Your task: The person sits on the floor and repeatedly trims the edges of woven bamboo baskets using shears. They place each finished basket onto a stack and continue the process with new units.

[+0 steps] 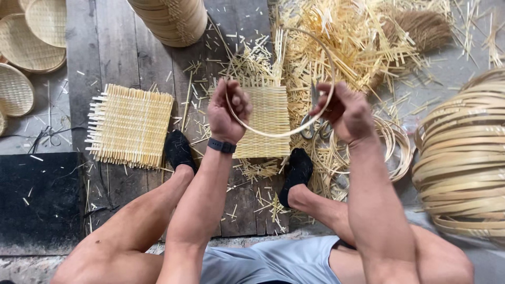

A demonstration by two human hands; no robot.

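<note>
My left hand (227,110) and my right hand (344,109) both grip a thin bamboo hoop (273,135), which curves up between them to about chest height over the floor. Under the hoop lies a square woven bamboo mat (268,123), pinned between my two feet in black socks. A second woven mat (130,125) lies flat to the left of my left foot. A pair of scissors (314,118) shows partly behind my right hand.
Bamboo slivers and offcuts (347,37) litter the plank floor ahead. A big bundle of bamboo hoops (465,158) sits at right, smaller rings (394,144) beside it. Stacked woven baskets (173,18) stand ahead, round trays (26,47) at far left, a brush (415,29) top right.
</note>
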